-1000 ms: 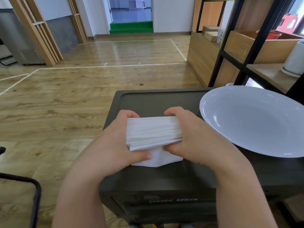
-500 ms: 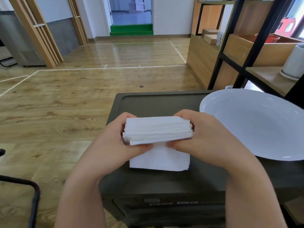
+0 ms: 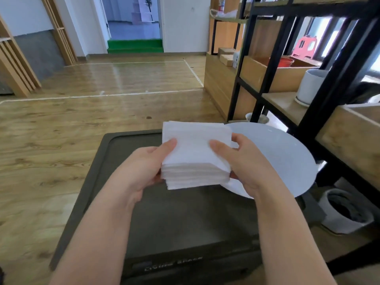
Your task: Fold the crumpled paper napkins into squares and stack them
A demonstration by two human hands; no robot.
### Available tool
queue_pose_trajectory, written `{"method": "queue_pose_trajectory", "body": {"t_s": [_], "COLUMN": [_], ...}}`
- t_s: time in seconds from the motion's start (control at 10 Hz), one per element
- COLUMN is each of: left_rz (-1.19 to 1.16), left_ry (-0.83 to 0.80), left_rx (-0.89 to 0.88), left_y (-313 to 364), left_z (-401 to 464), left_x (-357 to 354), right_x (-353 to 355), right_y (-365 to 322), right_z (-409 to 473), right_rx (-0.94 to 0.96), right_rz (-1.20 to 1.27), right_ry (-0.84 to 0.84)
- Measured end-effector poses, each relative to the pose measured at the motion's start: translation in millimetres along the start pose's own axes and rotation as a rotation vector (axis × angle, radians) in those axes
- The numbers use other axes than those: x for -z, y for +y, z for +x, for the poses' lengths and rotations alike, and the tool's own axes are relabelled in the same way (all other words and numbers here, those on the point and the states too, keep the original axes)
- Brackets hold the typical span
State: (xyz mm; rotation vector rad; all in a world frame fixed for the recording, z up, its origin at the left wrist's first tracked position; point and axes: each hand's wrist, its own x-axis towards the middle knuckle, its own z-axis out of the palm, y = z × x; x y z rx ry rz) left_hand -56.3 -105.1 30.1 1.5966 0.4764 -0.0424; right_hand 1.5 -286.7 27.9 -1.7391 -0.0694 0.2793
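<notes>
Napkin stack (image 3: 195, 155) is held up off the dark counter (image 3: 185, 219), betw. both hands. Left hand (image 3: 141, 167) grips its left edge, thumb on top; right hand (image 3: 244, 163) grips the right edge, thumb on top too. Stack sits level-ish, roughly square, far edge tipped up a bit, w/ its right part overlapping the white plate (image 3: 287, 161) just to the right. Right hand is nearer the plate. Likely next: set stack down, on plate or counter, can't tell which.

Soft matt paper napkins (image 3: 195, 149), perhaps plastic matt box (image 3: 185, 219), glossy plate (image 3: 287, 161)
</notes>
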Motion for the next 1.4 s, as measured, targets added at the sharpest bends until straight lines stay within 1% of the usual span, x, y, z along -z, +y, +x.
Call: {"method": "queue_pose_trajectory", "body": {"t_s": [0.1, 0.3, 0.4, 0.5, 0.6, 0.7, 0.8, 0.9, 1.1, 1.2, 1.3, 1.4], "left_rz": [0.056, 0.043, 0.051, 0.105, 0.233, 0.472, 0.654, 0.754, 0.859, 0.875, 0.834, 0.784], "left_ry": [-0.032, -0.152, -0.178, -0.164, -0.124, -0.069, -0.022, 0.005, 0.016, 0.005, 0.029, 0.096], "left_rx": [-0.009, 0.13, 0.147, 0.138, 0.12, 0.057, -0.009, -0.046, -0.11, -0.126, -0.134, -0.154], "left_y": [23.8, 43.5, 41.0, 34.2, 24.5, 14.9, 9.5, 8.0, 0.5, 0.5, 6.4, 14.5], "left_z": [21.9, 60.6, 74.0, 84.8, 98.0, 110.2, 114.5, 114.6, 117.7, 114.9, 111.7, 109.9], "left_x": [-37.8, -111.6, -138.9, -157.1, -164.1, -163.5, -163.1, -162.6, -157.3, -155.7, -151.1, -141.0], "right_x": [38.9, 108.1, 125.9, 135.1, 137.5, 132.6, 127.1, 123.6, 121.1, 119.9, 122.3, 127.5], "right_y": [-6.0, -1.7, 10.7, 23.6, 30.7, 32.3, 33.2, 33.8, 37.3, 34.4, 30.9, 18.5], "right_z": [11.8, 30.5, 43.1, 54.4, 62.6, 68.5, 73.4, 76.4, 78.7, 78.1, 77.2, 68.7], "right_rx": [-0.047, -0.145, -0.189, -0.209, -0.19, -0.164, -0.122, -0.106, -0.12, -0.13, -0.136, -0.091], "right_rz": [-0.053, -0.076, -0.159, -0.258, -0.396, -0.604, -0.727, -0.734, -0.759, -0.752, -0.774, -0.759], "right_ry": [0.092, 0.174, 0.211, 0.22, 0.232, 0.221, 0.253, 0.306, 0.312, 0.302, 0.291, 0.344]}}
